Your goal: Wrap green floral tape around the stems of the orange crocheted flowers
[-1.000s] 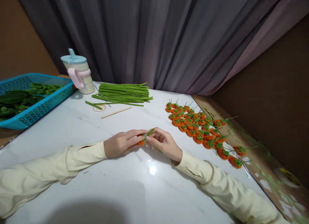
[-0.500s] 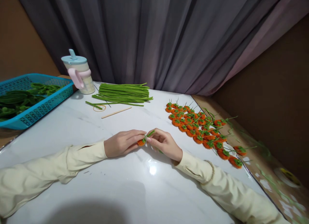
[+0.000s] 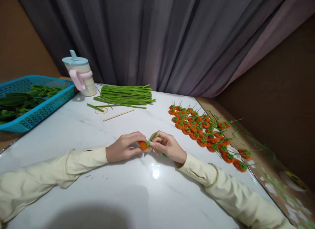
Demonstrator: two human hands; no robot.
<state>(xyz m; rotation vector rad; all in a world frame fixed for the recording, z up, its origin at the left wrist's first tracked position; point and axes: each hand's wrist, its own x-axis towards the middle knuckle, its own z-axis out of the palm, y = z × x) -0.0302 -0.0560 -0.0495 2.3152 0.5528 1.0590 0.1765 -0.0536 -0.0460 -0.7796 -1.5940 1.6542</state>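
Observation:
Between my two hands is a small orange pumpkin (image 3: 143, 145) with a green top, made of fuzzy pipe cleaner. My left hand (image 3: 127, 146) grips its orange body between thumb and fingers. On the other side, my right hand (image 3: 167, 145) pinches at the green top, closed on a green pipe cleaner (image 3: 154, 136) whose one end sticks up past the fingers. Another green bit shows under the right palm. The exact hold of the right fingertips is partly hidden.
Several finished orange pumpkins (image 3: 194, 135) lie in rows at right. Behind are a bundle of green pipe cleaners (image 3: 125, 95), a wooden stick (image 3: 118, 115) and a rubber band (image 3: 105, 110). A lidded cup (image 3: 82, 74) and a blue basket (image 3: 46, 112) stand at left.
My left fingers have shifted their hold and spread around the pumpkin, so more of its orange body shows. My right hand stays nearly in place.

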